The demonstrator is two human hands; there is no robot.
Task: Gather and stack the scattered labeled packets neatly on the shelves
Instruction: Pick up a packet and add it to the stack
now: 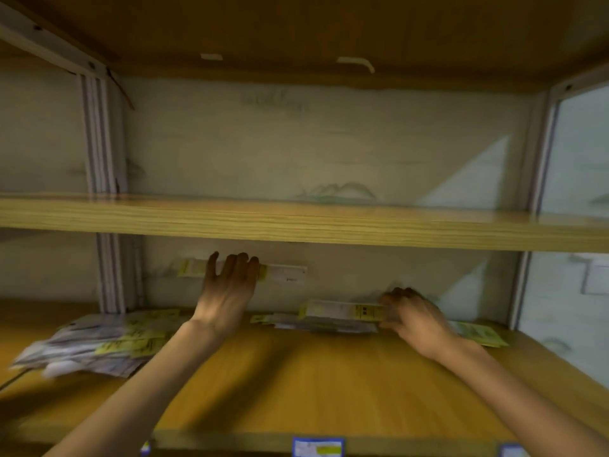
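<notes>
Blue-edged labels [318,446] are sitting on the shelf [296,374] front; my left hand [229,285] is holding up one packet [286,274], my right hand [412,313] is gripping another packet [342,311] above the stack [323,324].

I see a white packet [286,274] with a yellow label behind my left hand's fingers [242,263]. White and yellow packet [342,311] at my right hand's fingertips [393,300]. Shelf board [296,374] is orange-tan woodgrain. Back wall [296,143] pale greenish-grey. Blue-edged tag [318,446] on shelf front.
</notes>
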